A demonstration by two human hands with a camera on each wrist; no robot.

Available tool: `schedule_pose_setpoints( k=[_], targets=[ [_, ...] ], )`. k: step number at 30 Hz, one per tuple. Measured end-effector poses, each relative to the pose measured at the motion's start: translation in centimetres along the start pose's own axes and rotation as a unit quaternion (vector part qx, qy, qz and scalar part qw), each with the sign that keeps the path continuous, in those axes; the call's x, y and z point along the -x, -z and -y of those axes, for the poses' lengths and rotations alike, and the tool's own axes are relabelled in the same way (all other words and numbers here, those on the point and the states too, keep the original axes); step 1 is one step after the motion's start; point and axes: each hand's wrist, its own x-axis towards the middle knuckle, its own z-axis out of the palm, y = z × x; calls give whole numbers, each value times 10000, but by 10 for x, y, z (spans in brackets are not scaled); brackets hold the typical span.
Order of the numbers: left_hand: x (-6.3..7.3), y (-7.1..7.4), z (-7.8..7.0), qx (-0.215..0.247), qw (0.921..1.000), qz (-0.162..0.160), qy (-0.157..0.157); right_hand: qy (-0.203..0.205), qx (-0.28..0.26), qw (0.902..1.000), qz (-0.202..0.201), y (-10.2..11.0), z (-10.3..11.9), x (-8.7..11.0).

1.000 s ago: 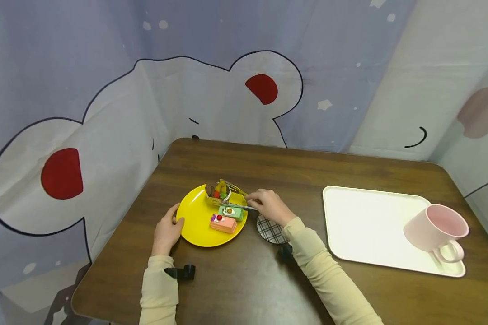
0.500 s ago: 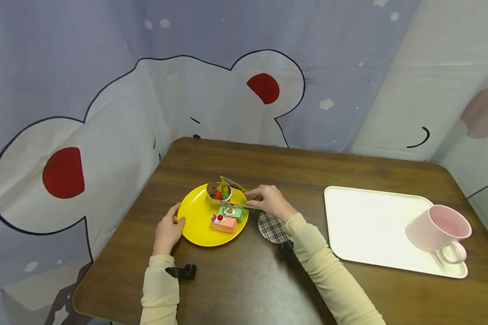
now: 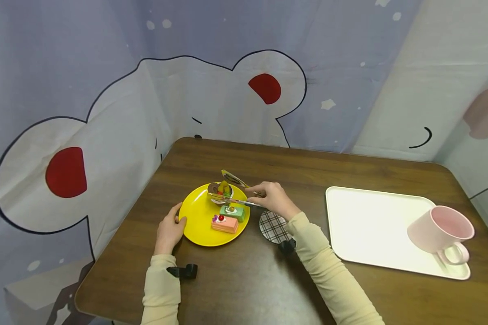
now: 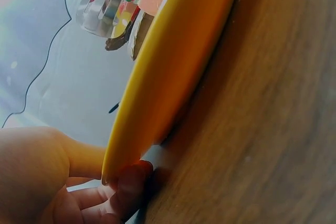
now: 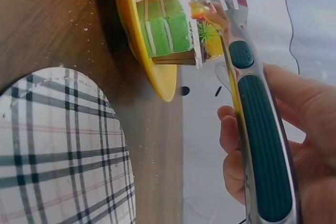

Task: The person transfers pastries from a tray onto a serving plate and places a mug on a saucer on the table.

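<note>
Right hand (image 3: 273, 198) grips silver metal tongs (image 5: 265, 145); left hand (image 3: 169, 230) pinches round yellow plate (image 3: 198, 221); off-centre closing could tip white fruit-topped cup (image 3: 222, 189)

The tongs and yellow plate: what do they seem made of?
The tongs look like shiny metal, from silvery edges, with ribbed dark green inlays, perhaps rubber or plastic. The yellow plate seems glossy plastic, by its highlights and even colour; glazed ceramic is possible.

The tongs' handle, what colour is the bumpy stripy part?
Dark bluish green, with shiny silver around it. The tongs' handle shows best in the right wrist view.
</note>
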Motion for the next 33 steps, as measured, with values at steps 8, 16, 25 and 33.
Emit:
schedule_pose_setpoints(
  k=[8, 16, 25, 33],
  targets=[
    [0, -1, 0, 33, 10000, 21, -11, 58, -166, 9998, 68, 4, -1, 4],
    [0, -1, 1, 30, 10000, 30, 9, 235, -232, 9994, 45, 11, -1, 16],
    [2, 0, 2, -59, 10000, 18, -47, 280, 90, 9996, -43, 21, 2, 33],
    [3, 0, 0, -105, 9999, 9, -28, 376, 275, 9987, -194, 30, 6, 44]
  ],
)
